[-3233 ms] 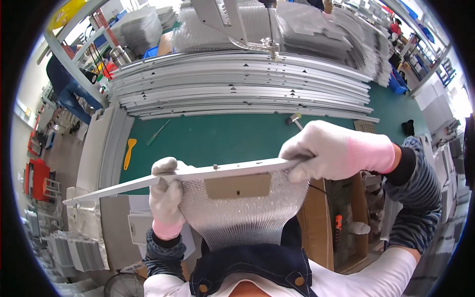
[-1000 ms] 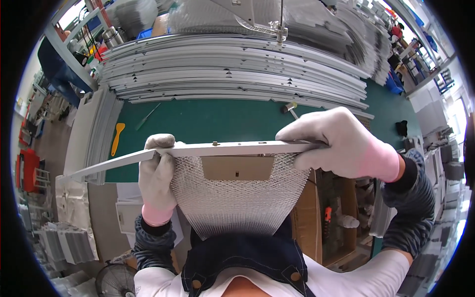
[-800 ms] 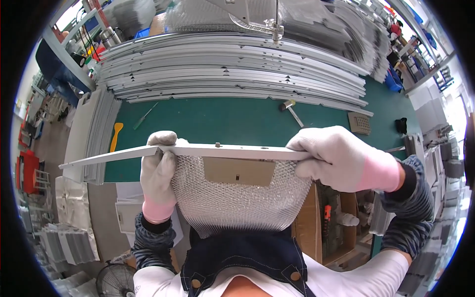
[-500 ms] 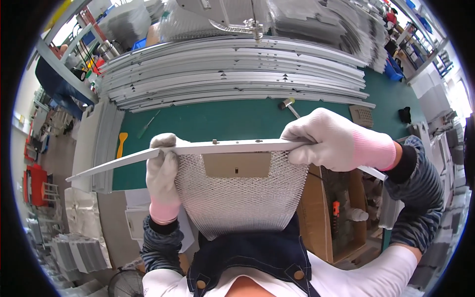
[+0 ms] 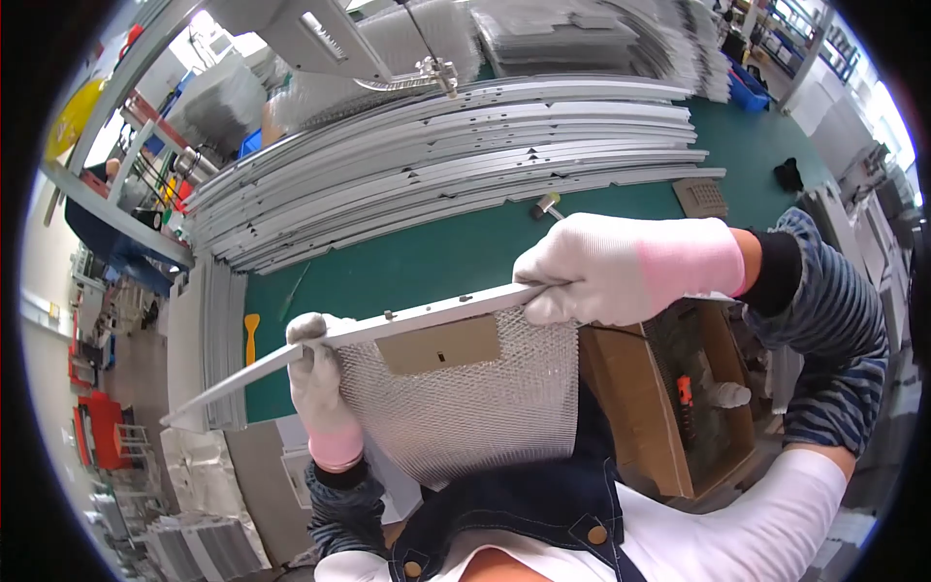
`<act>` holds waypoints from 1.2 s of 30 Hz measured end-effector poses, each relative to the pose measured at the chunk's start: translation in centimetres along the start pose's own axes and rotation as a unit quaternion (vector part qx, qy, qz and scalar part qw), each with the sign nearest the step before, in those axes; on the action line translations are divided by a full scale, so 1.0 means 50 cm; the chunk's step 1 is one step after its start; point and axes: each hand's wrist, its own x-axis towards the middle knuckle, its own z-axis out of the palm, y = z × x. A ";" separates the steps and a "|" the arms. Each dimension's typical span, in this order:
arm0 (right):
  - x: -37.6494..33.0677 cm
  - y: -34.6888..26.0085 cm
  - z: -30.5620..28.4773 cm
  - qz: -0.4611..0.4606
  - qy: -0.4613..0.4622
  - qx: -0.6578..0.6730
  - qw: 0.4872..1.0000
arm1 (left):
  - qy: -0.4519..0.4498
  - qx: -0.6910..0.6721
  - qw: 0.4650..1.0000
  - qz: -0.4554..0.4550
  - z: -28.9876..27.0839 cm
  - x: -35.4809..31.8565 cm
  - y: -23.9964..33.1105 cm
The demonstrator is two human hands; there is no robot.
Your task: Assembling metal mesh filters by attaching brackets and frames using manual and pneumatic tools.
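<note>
Both gloved hands hold a long, thin silver metal frame strip (image 5: pixel 427 315) in front of my chest. Below it hangs a silver metal mesh panel (image 5: pixel 465 407), its top edge along the strip and a tan rectangular plate (image 5: pixel 464 345) at its upper middle. My left hand (image 5: pixel 325 383) is closed round the strip at the panel's left corner, thumb on top. At the right corner my right hand (image 5: pixel 596 267) pinches the strip between thumb and bent fingers. The strip's bare left end reaches well past my left hand and slants down. My right hand hides part of the right end.
Long metal profiles (image 5: pixel 465 155) lie stacked across the green table (image 5: pixel 388 254). Nearer are a hammer (image 5: pixel 546 206), a yellow scraper (image 5: pixel 252 338), a thin screwdriver (image 5: pixel 293 293) and a calculator (image 5: pixel 700 198). An open cardboard box (image 5: pixel 635 412) stands low at right, holding an orange-handled tool (image 5: pixel 685 390).
The view has turned, so the table and its contents appear tilted. The strip now slopes down to the left more than before. Both hands keep their hold.
</note>
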 end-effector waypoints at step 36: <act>0.115 -0.048 0.066 0.009 0.151 0.010 0.988 | -0.158 0.207 0.966 0.003 -0.006 0.035 0.059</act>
